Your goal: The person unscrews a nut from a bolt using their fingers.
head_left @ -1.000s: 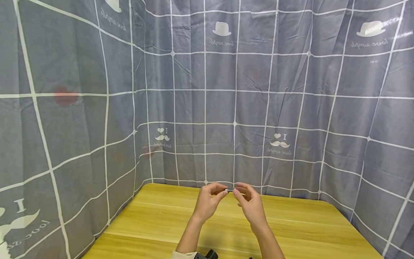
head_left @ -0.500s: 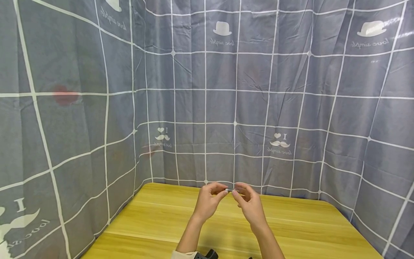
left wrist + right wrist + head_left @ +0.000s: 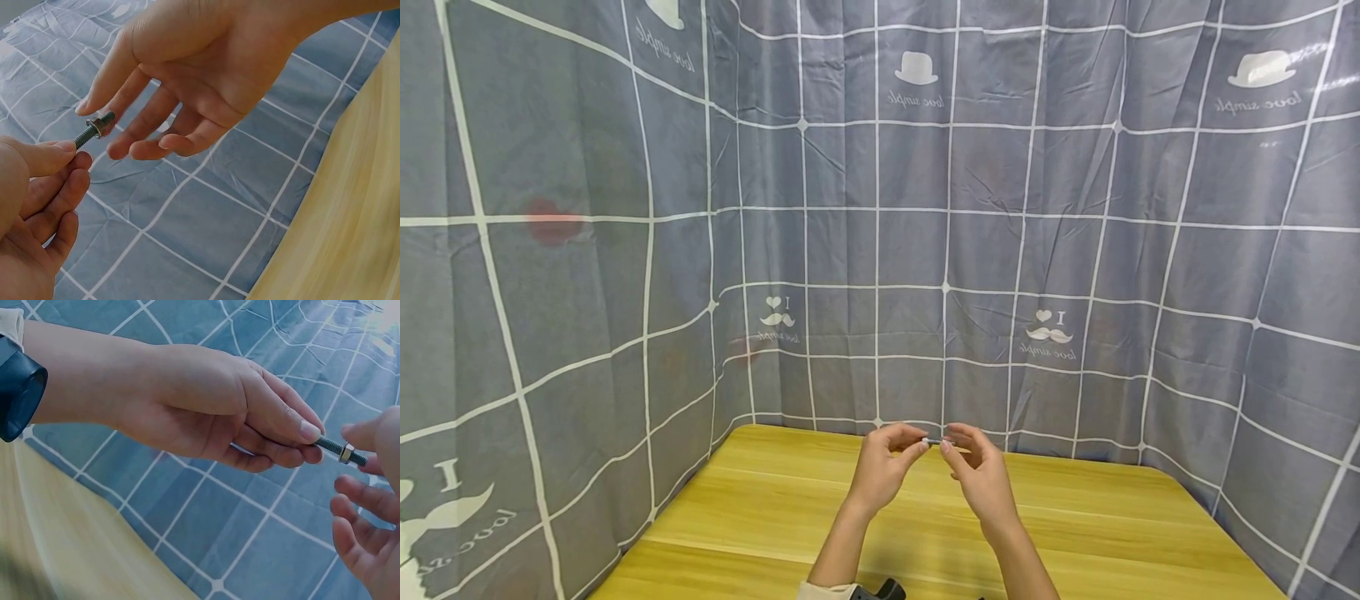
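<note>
Between the thumb and fingertips of my left hand (image 3: 877, 477) is one end of a small threaded metal bolt (image 3: 82, 137), and that end is hidden. A hex nut (image 3: 345, 453) sits on the bolt's shaft, near its free end. My right hand (image 3: 987, 483) is at that end, its thumb and index finger on either side of the nut with a gap showing at the thumb in both wrist views. The other right fingers are loosely bent. Both hands are raised over the far part of the wooden table (image 3: 760, 492).
A grey curtain (image 3: 910, 250) with white grid lines hangs behind the table and along its sides. A black device (image 3: 22, 390) is worn on the left wrist beside a pale sleeve cuff (image 3: 823, 591).
The right thumb shifts slightly left along the bolt, then back right. The left hand keeps its pinch on the bolt and stays in place.
</note>
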Motion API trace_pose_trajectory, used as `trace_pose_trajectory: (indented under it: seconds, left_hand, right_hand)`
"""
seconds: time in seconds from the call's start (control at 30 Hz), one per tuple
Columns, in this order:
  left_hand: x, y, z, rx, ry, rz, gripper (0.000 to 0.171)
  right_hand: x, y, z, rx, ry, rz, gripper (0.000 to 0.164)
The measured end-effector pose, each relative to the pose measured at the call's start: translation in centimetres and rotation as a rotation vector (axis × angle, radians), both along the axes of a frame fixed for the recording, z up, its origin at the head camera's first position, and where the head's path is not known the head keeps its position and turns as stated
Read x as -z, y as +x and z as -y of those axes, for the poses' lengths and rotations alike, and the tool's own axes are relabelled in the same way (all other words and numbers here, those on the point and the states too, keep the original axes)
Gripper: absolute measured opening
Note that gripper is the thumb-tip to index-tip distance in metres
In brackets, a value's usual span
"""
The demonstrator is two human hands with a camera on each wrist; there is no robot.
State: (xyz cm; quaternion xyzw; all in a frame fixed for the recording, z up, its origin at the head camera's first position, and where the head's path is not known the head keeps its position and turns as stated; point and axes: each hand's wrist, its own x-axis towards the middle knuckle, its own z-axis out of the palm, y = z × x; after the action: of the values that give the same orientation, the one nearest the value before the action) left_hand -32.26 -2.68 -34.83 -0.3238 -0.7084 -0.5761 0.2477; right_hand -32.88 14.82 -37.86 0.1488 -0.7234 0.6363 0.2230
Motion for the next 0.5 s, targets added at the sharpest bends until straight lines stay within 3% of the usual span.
trace_pose_trajectory:
  seconds: [0.3, 0.5]
  left_hand:
    - [0.0, -0.07, -0.04, -0.007, 0.007, -0.01, 0.008]
    - [0.09, -0.17, -0.02, -0.003, 0.008, -0.016, 0.009]
  right_hand:
    - [-0.03, 0.03, 0.06, 0.022, 0.003, -0.019, 0.018]
    - [-0.1, 0.1, 0.25, 0.0, 0.008, -0.028, 0.032]
